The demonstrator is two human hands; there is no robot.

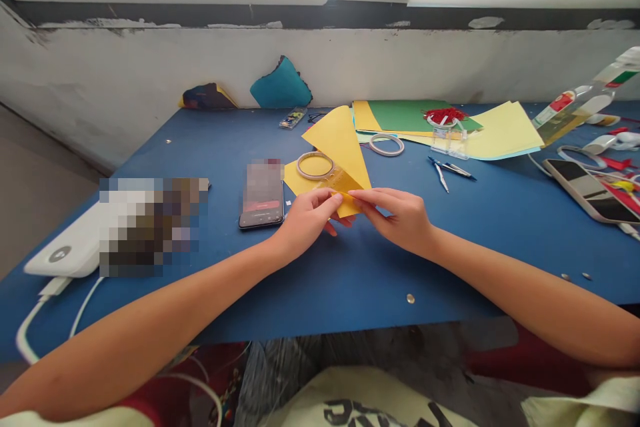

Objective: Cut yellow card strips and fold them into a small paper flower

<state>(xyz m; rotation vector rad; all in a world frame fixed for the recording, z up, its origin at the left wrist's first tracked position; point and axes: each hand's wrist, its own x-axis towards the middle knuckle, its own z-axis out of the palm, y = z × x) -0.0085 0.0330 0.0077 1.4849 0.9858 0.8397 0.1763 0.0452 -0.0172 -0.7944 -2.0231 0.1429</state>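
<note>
A small folded piece of yellow paper [350, 206] is pinched between my two hands over the middle of the blue table. My left hand [313, 219] grips its left side, thumb on top and fingers curled beneath. At its right edge, the fingertips of my right hand [397, 217] press together on the same paper. Just beyond my fingers lies a larger yellow sheet [340, 137], and a roll of tape [315, 165] rests on that yellow paper. What my fingers cover underneath is hidden.
A phone [261, 213] lies left of my hands, with a white power bank [70, 247] farther left. Behind are another tape roll [387, 145], a pair of compasses [440, 173] and green paper [415, 115]. A bottle [570, 107] and a second phone [595, 190] are at right.
</note>
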